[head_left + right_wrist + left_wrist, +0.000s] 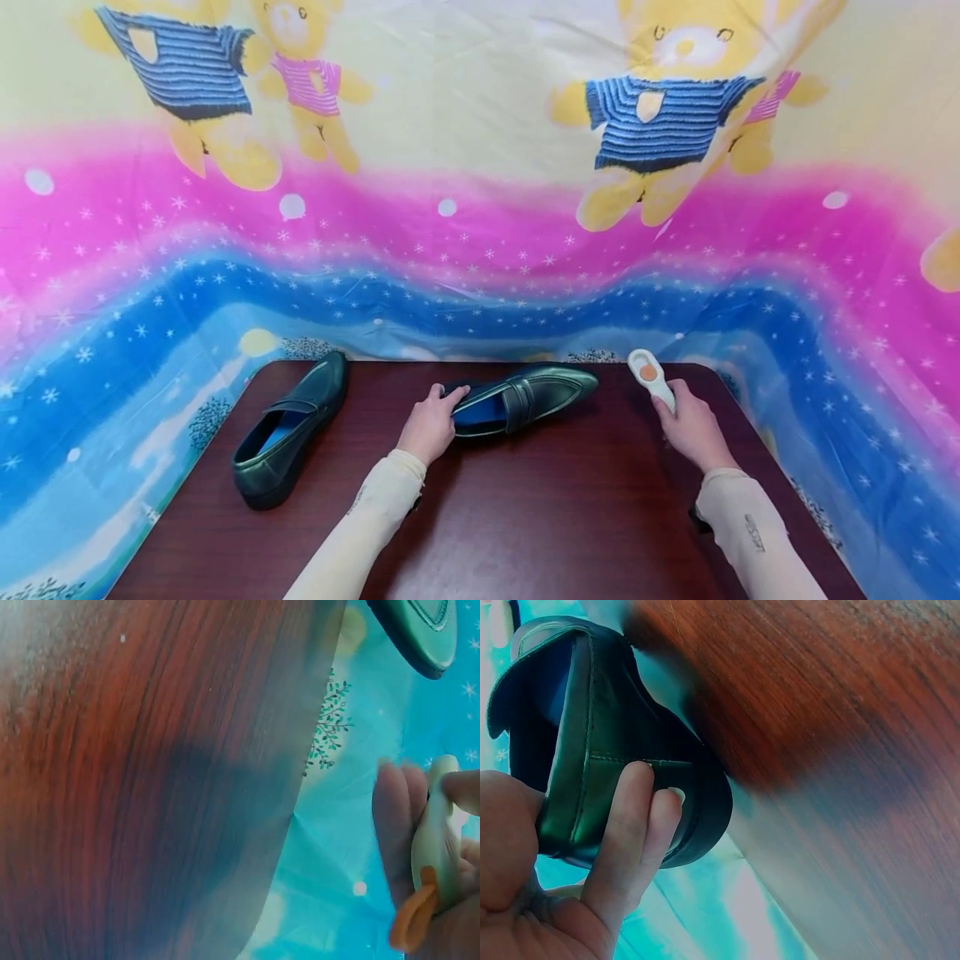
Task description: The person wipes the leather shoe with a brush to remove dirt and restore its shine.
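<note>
My left hand (429,425) grips the heel of a dark green loafer (551,392), its thumb over the back rim and its fingers against the outside. In the left wrist view the heel (604,802) of this shoe fills the upper left. The loafer points right, its blue lining showing. My right hand (693,425) holds a small white paddle-shaped tool (651,375) by its handle, to the right of the shoe's toe. An orange spot marks its head, and an orange loop (414,911) hangs from the handle. What its working face is, I cannot tell.
A matching loafer (296,429) stands on the left of the dark reddish-brown wooden table (555,517), toe toward the back edge. Behind and beside the table hangs a printed cloth (465,242) with teddy bears and snowflakes.
</note>
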Motion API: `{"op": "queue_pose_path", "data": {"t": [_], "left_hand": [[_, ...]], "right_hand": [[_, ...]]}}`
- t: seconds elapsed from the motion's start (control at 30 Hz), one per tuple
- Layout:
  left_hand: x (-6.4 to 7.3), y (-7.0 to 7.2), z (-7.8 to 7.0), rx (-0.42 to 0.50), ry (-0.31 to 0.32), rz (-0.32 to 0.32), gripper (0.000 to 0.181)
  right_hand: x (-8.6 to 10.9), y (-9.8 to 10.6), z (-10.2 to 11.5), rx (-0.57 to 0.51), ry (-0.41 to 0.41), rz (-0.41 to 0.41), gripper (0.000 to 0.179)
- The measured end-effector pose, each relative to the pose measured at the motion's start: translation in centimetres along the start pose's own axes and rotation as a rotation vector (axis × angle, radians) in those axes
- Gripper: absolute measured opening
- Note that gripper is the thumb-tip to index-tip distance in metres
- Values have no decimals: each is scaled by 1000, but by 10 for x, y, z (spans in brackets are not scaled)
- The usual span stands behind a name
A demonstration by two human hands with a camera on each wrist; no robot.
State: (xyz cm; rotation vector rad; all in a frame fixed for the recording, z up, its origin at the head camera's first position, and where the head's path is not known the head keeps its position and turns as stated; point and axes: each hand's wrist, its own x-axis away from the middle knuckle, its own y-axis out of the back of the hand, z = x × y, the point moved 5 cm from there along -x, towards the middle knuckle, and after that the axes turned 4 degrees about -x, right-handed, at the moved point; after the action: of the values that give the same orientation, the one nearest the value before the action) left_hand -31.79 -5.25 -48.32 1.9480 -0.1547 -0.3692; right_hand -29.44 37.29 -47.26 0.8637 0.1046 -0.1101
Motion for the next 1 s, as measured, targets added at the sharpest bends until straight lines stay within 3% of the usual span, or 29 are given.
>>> {"op": "queue_pose_path", "data": {"t": [0.13,0.33,0.67,1.0], "left_hand": [[0,3,-2,2,6,17,60],[-1,3,-1,-2,16,16,60],[0,-1,-3,-3,16,32,61],[-1,-4,0,3,13,25,61]], "right_hand": [[-3,2,-4,-72,-43,-24,42],[-10,1,-11,42,-62,-50,39],[-19,-19,-28,102,-140,68,55],[-20,-30,-24,119,-144,72,57]]}}
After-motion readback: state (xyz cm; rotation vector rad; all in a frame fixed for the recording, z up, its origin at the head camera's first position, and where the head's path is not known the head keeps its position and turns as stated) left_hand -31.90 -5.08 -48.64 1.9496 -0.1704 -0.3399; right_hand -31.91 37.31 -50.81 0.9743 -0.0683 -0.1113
